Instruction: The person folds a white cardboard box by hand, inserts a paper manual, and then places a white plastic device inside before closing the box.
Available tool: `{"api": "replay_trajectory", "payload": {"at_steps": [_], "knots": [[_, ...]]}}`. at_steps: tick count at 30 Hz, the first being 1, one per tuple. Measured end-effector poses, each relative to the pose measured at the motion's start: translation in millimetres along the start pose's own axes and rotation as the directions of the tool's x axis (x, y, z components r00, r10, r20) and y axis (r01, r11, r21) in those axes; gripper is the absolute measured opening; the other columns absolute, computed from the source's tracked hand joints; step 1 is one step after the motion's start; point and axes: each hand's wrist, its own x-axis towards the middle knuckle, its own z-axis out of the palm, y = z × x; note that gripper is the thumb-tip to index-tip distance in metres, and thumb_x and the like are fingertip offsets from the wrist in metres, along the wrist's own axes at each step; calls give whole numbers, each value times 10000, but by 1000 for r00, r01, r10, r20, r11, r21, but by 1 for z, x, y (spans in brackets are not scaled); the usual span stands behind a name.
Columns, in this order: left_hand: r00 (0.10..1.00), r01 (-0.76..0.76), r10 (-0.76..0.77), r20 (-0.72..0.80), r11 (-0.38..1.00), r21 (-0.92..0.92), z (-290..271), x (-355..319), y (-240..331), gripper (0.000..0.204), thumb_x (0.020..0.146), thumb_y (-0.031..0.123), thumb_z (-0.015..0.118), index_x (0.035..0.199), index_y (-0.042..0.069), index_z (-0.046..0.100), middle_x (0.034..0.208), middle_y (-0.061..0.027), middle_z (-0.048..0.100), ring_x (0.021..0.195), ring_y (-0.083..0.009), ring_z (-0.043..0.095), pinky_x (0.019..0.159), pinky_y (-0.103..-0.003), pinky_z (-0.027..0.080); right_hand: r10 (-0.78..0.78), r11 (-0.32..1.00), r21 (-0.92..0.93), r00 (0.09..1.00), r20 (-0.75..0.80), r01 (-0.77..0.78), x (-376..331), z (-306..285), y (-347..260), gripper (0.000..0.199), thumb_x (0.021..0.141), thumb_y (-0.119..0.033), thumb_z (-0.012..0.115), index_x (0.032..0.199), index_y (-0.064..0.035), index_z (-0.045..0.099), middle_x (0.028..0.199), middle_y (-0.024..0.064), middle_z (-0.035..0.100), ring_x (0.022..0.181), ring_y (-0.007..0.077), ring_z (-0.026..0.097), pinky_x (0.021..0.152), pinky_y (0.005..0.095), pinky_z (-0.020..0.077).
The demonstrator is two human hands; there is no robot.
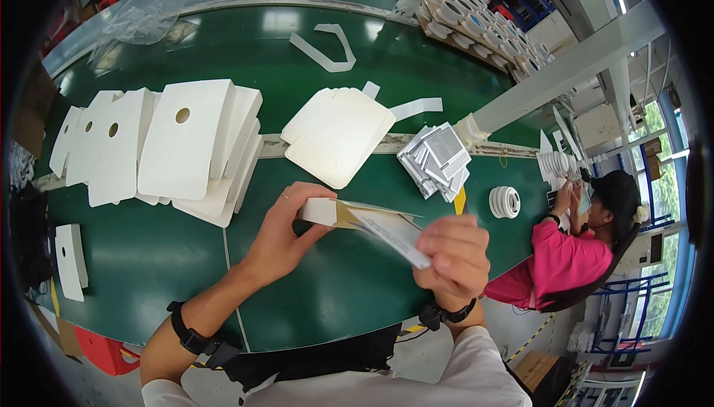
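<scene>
Green table [149, 258], curved front edge, fills most of the view; a pale strip runs across its middle. Factory room beyond: a white beam slants overhead at right, windows at far right, a coworker in a pink top [561, 262] seated at the table's right end.

Fanned stack of white cardboard blanks [178, 143], each with a round hole, lies at upper left of the table. A folded white carton piece [336, 143] sits just right of it. A pile of small printed leaflets [437, 160] lies further right, a tape roll [504, 202] near it.

White flat box [349, 215] held above the table's near centre, long axis running left to right, open end pointing right and slightly down. Left hand [286, 232] clamps the box's left end, thumb under, fingers over. Right hand [455, 254] closed around a folded paper leaflet [394, 237], whose far end reaches the box mouth.
</scene>
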Motion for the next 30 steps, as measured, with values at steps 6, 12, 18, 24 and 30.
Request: {"api": "replay_trajectory", "payload": {"at_steps": [6,12,18,24,30], "knots": [[1000,2,-2,5,1000,19,0,-1,3,444,852,-81,695,1252,55,558,1223,-70,537,1139,-183,582,936,-315,513,-29,984,-173,998,49,37,1,12,7,270,882,-152,747,1091,-83,592,987,91,714,849,255,651,684,359,538],[1000,6,-7,-11,999,-45,0,-2,0,428,852,-88,683,1235,59,563,1240,-64,536,1160,-184,576,957,-318,501,3,993,-117,998,55,3,-1,12,13,335,916,-268,713,1148,-54,600,989,108,716,850,269,651,711,359,523],[998,-51,45,-52,992,-118,4,0,-2,440,836,-110,674,1224,64,561,1270,-63,530,1189,-179,558,978,-320,492,122,980,166,990,-69,-109,3,28,32,394,802,-252,802,1086,-14,668,1050,119,727,911,286,679,748,369,535],[965,-199,159,-206,962,-187,-4,-2,-9,499,804,-150,653,1232,91,566,1294,-63,511,1188,-214,578,959,-324,523,125,977,160,985,117,-142,6,40,38,537,781,-283,839,1179,8,625,1057,169,714,931,354,673,816,410,518],[969,-115,3,-245,890,-442,7,1,-9,423,821,-88,710,1184,71,564,1282,-79,522,1204,-192,572,958,-342,519,246,959,66,925,288,-276,-2,35,39,437,736,-53,816,1135,8,650,1116,204,704,995,383,680,905,428,524]]}}
